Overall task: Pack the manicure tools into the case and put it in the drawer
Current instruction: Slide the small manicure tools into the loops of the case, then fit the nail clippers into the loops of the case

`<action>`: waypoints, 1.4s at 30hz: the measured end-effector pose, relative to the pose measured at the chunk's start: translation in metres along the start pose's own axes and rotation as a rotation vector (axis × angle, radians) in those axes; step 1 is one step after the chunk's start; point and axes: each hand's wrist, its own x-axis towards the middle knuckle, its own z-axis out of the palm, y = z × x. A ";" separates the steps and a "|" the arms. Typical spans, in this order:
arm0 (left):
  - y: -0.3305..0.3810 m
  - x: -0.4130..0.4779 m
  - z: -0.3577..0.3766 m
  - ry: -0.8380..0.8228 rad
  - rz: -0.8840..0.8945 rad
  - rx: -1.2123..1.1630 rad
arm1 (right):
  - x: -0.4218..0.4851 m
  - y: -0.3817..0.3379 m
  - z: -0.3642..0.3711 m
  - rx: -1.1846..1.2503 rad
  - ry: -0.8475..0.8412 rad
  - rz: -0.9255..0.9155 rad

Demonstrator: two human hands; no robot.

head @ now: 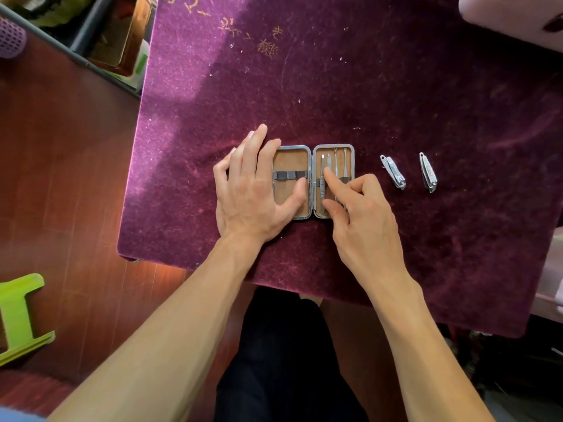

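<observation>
A small metal-rimmed manicure case (313, 153) lies open flat on the purple velvet table (396, 95). Its left half holds only an elastic band; the right half holds tweezers (321, 181) and two thin tools (340, 161). My left hand (253, 190) rests flat on the left half, thumb pressed inside it. My right hand (362, 214) touches the right half, index fingertip on the tweezers, thumb at the lower edge. Two silver nail clippers (393, 172) (428, 172) lie loose on the cloth to the right of the case.
A pink object (515, 16) sits at the table's far right corner. Left of the table are a wooden floor, a green plastic stool (18, 318) and a shelf with boxes (122, 35). My dark-trousered legs are under the table's near edge.
</observation>
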 end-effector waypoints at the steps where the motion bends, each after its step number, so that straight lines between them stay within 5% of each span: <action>1: 0.000 0.000 0.000 -0.001 0.000 -0.001 | 0.000 0.001 0.000 -0.002 -0.001 0.000; 7: 0.001 0.000 -0.001 -0.005 -0.006 -0.009 | 0.000 0.005 -0.002 0.104 0.061 0.014; 15: 0.001 0.000 -0.001 -0.003 -0.001 -0.013 | 0.001 0.061 -0.047 0.117 0.506 0.368; 32: 0.001 -0.001 -0.005 -0.044 -0.017 -0.097 | 0.012 0.077 -0.046 0.226 0.449 0.486; 37: -0.001 0.001 -0.020 -0.088 -0.105 -0.427 | -0.002 0.054 -0.059 0.586 0.375 0.409; 42: 0.012 0.001 -0.056 -0.157 -0.217 -0.741 | -0.023 0.021 -0.062 0.683 0.087 0.244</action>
